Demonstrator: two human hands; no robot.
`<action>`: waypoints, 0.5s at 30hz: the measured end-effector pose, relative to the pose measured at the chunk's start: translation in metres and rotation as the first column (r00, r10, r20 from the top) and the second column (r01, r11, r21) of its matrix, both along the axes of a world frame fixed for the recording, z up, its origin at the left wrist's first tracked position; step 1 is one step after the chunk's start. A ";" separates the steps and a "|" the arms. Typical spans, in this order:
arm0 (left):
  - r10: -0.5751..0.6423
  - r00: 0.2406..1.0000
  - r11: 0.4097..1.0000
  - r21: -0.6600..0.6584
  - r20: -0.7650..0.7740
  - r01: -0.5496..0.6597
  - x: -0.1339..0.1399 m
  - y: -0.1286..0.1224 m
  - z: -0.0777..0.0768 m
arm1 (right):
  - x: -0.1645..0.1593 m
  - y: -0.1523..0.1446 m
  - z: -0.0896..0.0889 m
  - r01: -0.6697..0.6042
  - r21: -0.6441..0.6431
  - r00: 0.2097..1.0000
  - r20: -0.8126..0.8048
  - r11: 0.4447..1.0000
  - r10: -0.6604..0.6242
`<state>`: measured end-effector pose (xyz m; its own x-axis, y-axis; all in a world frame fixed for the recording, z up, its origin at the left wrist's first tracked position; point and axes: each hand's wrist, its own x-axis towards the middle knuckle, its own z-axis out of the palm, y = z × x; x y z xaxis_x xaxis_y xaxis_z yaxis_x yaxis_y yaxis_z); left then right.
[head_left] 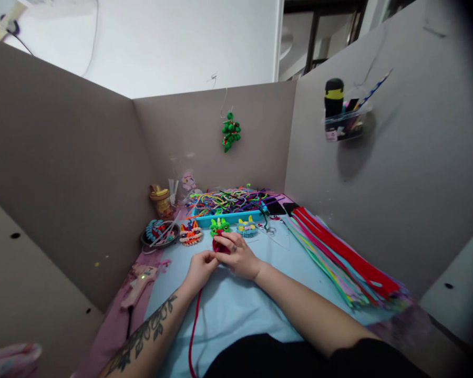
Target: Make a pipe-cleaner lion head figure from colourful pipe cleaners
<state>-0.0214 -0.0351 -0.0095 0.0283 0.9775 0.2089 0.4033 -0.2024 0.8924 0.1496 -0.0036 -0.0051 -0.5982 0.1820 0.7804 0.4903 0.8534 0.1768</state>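
In the head view, my left hand point(202, 266) is closed in a pinch on a red fuzzy craft stem point(196, 325), whose long tail hangs down over the blue cloth. My right hand point(239, 256) meets it at the fingertips, its fingers curled over a rounded red fuzzy piece point(216, 244) that they partly cover. Just beyond the fingers sits a green fuzzy figure point(219, 226). An orange and cream figure point(191, 234) stands to its left, a blue and yellow one point(246, 227) to its right.
A blue tray point(228, 218) of tangled coloured stems lies behind. Scissors point(268, 229) rest near it. Long stem bundles point(339, 252) run along the right. On the left are a dark bowl point(144, 240) and a pink glue gun point(139, 289). Grey panels point(220, 168) enclose three sides.
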 end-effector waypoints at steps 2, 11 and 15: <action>0.008 1.000 1.000 0.011 -0.022 -0.008 0.001 0.000 0.000 | -0.001 0.001 -0.001 0.001 0.003 1.000 0.006 1.000 -0.001; 0.023 1.000 1.000 -0.007 0.006 -0.023 -0.002 0.002 -0.001 | 0.002 -0.002 0.003 0.031 -0.121 0.999 -0.019 0.992 -0.034; 0.002 1.000 1.000 -0.006 0.002 -0.002 -0.003 0.003 0.000 | 0.003 -0.005 0.004 0.020 -0.137 0.999 -0.031 0.990 -0.024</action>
